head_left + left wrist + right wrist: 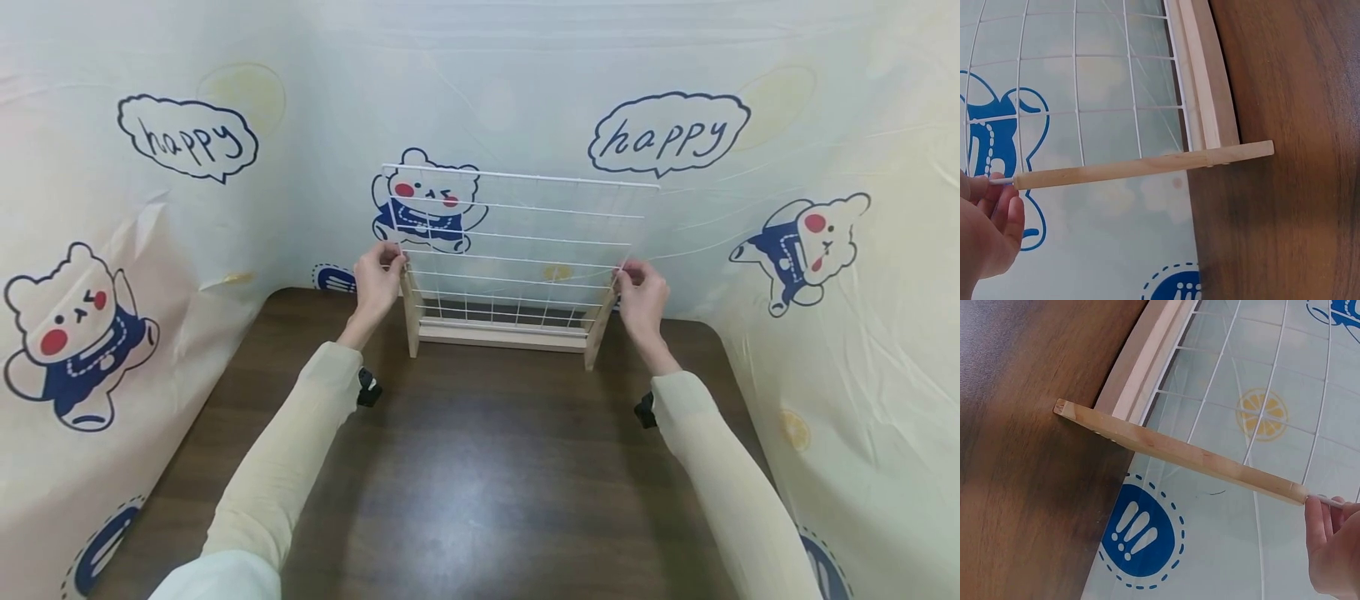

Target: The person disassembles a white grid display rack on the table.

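Observation:
A white wire grid panel (517,220) stands upright in a pale wooden stand (502,336) at the far side of the table. My left hand (379,279) pinches the grid's left edge wire just above the top of the left wooden side post (1110,170). On the opposite side, my right hand (642,302) pinches the right edge wire just above the right side post (1179,450). The grid's lower edge meets the stand's wooden crossbar (1207,75). Part of the right edge wire is hard to make out in the head view.
Beneath the stand is a dark brown wooden table (465,467). A pale cloth (525,75) printed with bears and "happy" bubbles hangs behind it and along both sides. Dark wrist devices (368,388) show at the cuffs.

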{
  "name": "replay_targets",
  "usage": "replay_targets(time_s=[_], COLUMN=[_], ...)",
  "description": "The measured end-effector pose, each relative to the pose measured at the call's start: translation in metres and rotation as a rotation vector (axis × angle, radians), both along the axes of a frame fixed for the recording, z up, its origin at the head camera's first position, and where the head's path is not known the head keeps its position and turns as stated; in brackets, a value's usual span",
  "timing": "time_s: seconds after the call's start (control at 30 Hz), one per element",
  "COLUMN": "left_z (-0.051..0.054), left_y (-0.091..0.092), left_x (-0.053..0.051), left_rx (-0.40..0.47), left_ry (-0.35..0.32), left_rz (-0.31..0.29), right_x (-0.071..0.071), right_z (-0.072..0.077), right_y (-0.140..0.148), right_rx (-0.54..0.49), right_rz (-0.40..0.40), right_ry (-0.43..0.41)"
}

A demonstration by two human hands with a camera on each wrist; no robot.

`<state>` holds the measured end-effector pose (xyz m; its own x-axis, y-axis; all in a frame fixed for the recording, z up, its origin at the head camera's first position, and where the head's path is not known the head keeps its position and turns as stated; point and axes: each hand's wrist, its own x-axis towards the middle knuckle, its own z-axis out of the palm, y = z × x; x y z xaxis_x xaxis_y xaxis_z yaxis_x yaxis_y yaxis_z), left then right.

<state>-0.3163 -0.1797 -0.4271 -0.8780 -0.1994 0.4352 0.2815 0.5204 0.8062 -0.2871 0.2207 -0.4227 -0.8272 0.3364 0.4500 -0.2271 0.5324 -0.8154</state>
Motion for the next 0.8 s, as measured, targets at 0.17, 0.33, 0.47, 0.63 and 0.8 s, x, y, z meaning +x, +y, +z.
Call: replay_targets(time_s=[0.17,0.33,0.47,0.63,0.8], left_z=[-0.001,-0.001,0.0,0.002,0.004], left_y=[-0.001,0.0,0.001,0.003,0.004], left_x=[0.001,0.001,0.001,0.0,0.0], left_rx=[0.009,0.023,0.043,0.055,0.065], left_ry=[0.011,0.011,-0.002,0.006,0.053], left_rz=[0.001,0.007,0.015,0.029,0.04], right_x=[0.001,0.001,0.001,0.002,0.002], right_z=[0.0,0.003,0.004,0.006,0.01], right_y=[-0.001,-0.001,-0.001,-0.001,-0.001], right_rx=[-0.012,-0.023,-0.03,-0.049,-0.061], right_rz=[0.005,0.01,0.005,0.017,0.032], right_ry=[-0.002,-0.01,-0.011,0.003,0.007])
